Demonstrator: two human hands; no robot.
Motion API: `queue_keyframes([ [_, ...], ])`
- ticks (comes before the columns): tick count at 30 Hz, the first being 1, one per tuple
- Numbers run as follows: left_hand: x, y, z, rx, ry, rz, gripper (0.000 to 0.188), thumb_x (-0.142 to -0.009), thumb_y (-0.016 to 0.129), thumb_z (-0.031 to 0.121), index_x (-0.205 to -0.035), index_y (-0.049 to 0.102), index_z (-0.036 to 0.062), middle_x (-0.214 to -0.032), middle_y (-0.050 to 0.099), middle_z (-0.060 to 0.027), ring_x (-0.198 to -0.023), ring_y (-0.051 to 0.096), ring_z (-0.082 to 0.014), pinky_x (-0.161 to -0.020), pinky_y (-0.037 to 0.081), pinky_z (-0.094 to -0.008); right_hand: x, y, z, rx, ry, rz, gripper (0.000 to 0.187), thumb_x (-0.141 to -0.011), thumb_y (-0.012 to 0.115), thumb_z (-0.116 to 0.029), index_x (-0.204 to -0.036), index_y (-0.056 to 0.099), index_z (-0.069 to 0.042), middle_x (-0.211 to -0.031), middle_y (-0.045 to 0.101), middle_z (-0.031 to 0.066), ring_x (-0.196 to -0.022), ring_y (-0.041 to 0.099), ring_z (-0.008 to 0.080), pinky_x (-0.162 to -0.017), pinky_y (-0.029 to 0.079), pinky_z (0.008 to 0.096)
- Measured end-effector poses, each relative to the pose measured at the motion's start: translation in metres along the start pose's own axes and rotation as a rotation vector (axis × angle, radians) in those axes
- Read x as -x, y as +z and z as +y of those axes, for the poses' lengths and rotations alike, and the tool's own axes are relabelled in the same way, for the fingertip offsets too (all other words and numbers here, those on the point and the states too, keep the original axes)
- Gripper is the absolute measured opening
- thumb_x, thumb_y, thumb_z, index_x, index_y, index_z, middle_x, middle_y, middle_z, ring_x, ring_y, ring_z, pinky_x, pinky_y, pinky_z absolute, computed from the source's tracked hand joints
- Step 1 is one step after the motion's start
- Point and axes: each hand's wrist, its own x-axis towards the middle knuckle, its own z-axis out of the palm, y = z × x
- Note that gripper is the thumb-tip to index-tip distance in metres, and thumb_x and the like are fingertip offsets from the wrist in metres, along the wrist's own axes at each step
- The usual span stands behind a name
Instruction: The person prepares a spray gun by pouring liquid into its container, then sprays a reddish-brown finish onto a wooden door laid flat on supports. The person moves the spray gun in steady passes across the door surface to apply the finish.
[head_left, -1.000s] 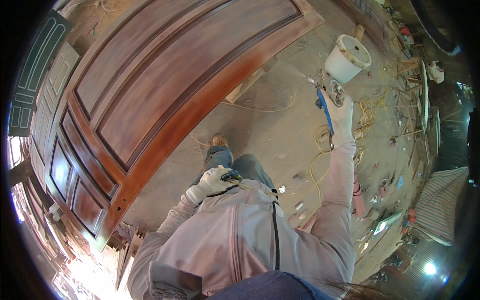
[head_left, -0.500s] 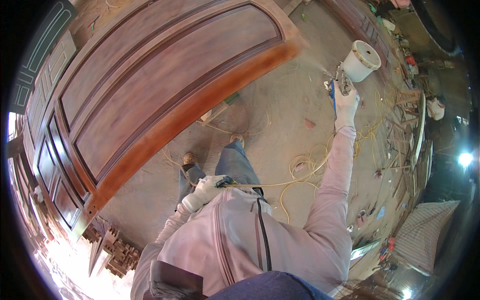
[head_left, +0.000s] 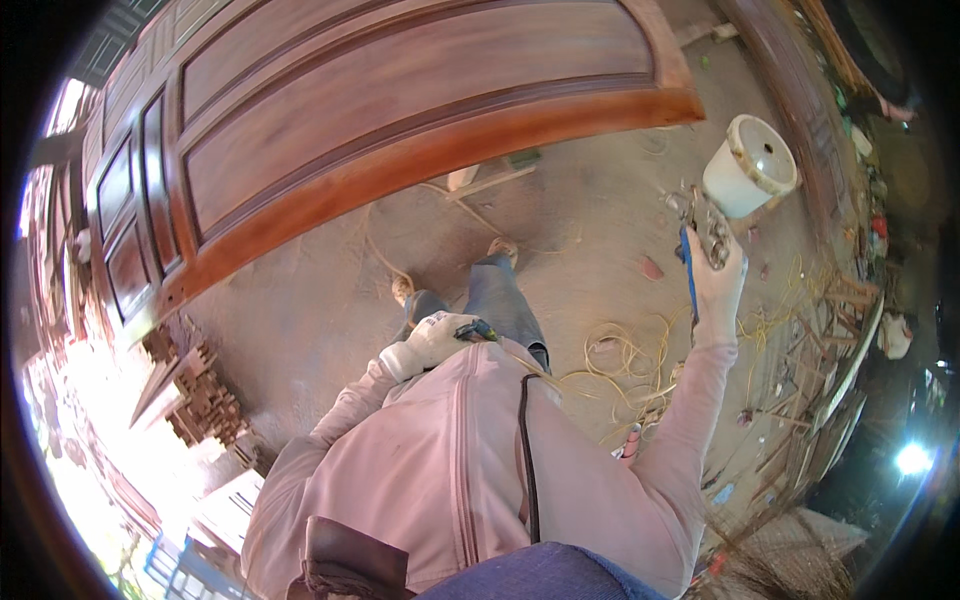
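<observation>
My right hand (head_left: 718, 290), in a pale glove, is closed around a metal spray gun (head_left: 708, 225) with a blue strip along its handle. A white plastic pot (head_left: 735, 185) with a holed lid sits at the gun's top and appears joined to it. My left hand (head_left: 432, 342), also gloved, is closed at my waist around a thin yellowish air hose (head_left: 522, 362); dark fingertips show on that glove. Ahead and left lies a large red-brown panelled wooden door (head_left: 420, 110), its near edge (head_left: 450, 158) brighter orange-red. The gun is off the door's right end, apart from it.
Coils of yellow hose (head_left: 610, 350) lie on the dusty floor right of my legs. Stacked wood offcuts (head_left: 205, 400) stand at left, and scrap timber (head_left: 830, 370) at right. Another dark panel (head_left: 790, 90) is at far right. A light-coloured stick (head_left: 495, 183) lies below the door.
The view has turned, so the door sits further right and higher. My right hand, with spray gun and pot, appears lower and slightly right. Faint mist beside the gun earlier no longer shows clearly.
</observation>
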Motion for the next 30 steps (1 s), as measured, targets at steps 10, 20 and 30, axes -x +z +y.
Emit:
queue_keyframes([
  [10,0.108,-0.025,-0.076,-0.044,-0.149,0.258,0.044,-0.082,0.072,0.036,-0.116,0.068,0.0085,-0.106,0.071,-0.0130,-0.100,0.068,-0.0269,-0.087,0.052,-0.0358,0.100,0.094,-0.155,-0.362,-0.132,-0.517,0.032,-0.089,0.067,-0.003,-0.120,0.063,0.005,-0.101,0.070,0.0067,-0.085,0.064,0.0098,-0.076,0.052,0.0254],
  [20,0.160,-0.040,-0.109,0.062,-0.223,0.454,0.050,-0.078,0.077,0.031,-0.117,0.066,0.0013,-0.102,0.072,-0.0152,-0.097,0.069,-0.0273,-0.085,0.054,-0.0349,0.101,0.218,-0.265,-0.594,-0.221,-0.883,0.035,-0.089,0.066,-0.004,-0.124,0.063,0.001,-0.115,0.070,0.0076,-0.102,0.064,0.0106,-0.089,0.049,0.0247],
  [30,0.111,-0.041,-0.080,0.027,-0.090,0.400,0.031,-0.080,0.075,0.025,-0.106,0.071,0.0088,-0.095,0.073,-0.0103,-0.089,0.070,-0.0252,-0.079,0.054,-0.0350,0.025,0.132,-0.148,-0.192,-0.057,-0.396,0.034,-0.087,0.075,-0.014,-0.114,0.066,0.004,-0.097,0.070,0.0049,-0.080,0.063,0.0078,-0.069,0.051,0.0238],
])
